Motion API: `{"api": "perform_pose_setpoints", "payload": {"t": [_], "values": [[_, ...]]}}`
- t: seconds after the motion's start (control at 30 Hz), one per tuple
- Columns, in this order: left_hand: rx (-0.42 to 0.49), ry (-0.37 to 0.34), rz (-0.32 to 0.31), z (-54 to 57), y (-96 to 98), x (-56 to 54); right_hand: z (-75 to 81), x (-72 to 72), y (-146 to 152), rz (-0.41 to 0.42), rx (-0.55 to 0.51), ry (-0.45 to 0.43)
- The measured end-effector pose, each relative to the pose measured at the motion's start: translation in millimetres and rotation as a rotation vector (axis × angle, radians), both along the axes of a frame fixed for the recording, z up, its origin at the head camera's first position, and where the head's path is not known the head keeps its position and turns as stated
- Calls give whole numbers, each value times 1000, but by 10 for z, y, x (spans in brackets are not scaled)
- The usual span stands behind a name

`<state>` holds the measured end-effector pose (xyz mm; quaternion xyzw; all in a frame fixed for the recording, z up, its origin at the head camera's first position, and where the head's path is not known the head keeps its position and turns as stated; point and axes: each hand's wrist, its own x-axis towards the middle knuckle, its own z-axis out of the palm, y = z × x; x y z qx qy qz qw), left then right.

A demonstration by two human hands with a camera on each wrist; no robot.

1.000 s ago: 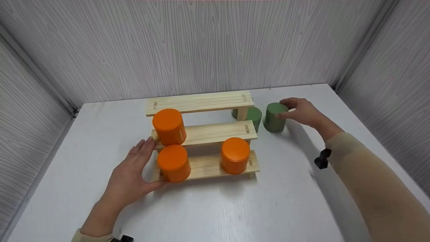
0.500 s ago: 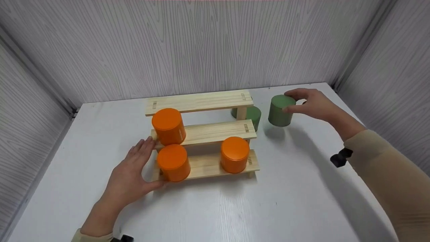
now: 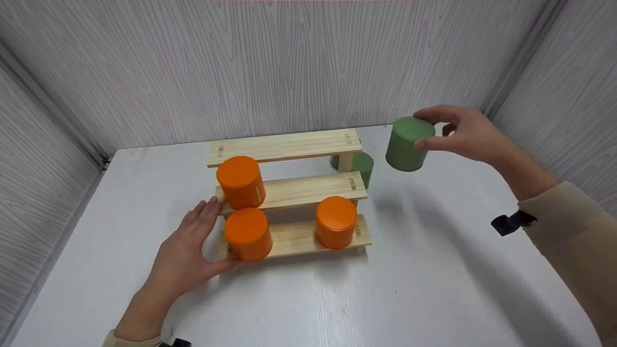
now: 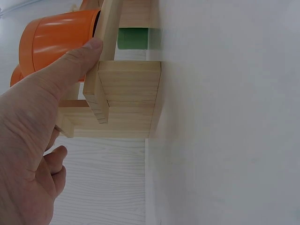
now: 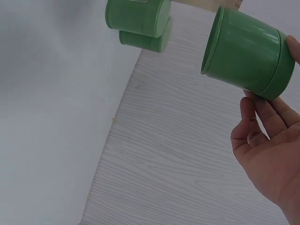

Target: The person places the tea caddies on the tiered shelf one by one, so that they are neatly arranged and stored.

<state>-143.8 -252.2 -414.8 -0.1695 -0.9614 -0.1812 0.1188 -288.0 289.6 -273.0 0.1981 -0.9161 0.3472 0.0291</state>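
Pinching a green cylindrical canister (image 3: 406, 148) only near its top, the right hand (image 3: 470, 135) could drop it; the left hand (image 3: 184, 260), fingers extended, touches a pale wooden tiered rack (image 3: 308, 189).

A green cylindrical canister (image 3: 409, 147), smooth and slightly glossy with its lid on, is held in the air by the right hand (image 3: 466, 132). Thumb and fingers pinch it near the lid seam; its body hangs below the fingertips, base down and slightly tilted. The three-tier wooden rack (image 3: 311, 192), pale and grained with tenon joints showing at its plank ends, stands upright between the two hands, its left end touched by the left hand (image 3: 185, 255), thumb at the lowest plank.
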Motion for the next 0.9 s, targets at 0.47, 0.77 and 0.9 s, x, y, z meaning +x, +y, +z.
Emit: {"api": "perform_pose_setpoints", "payload": {"t": [0.47, 0.77, 0.9], "values": [[-6, 29, -8, -17, -25, 7, 211, 167, -471, 130, -7, 95], [11, 15, -6, -2, -30, 9, 213, 167, -811, 249, -45, 100], [12, -3, -6, 10, -27, 9, 204, 165, -957, 287, -51, 93]]}}
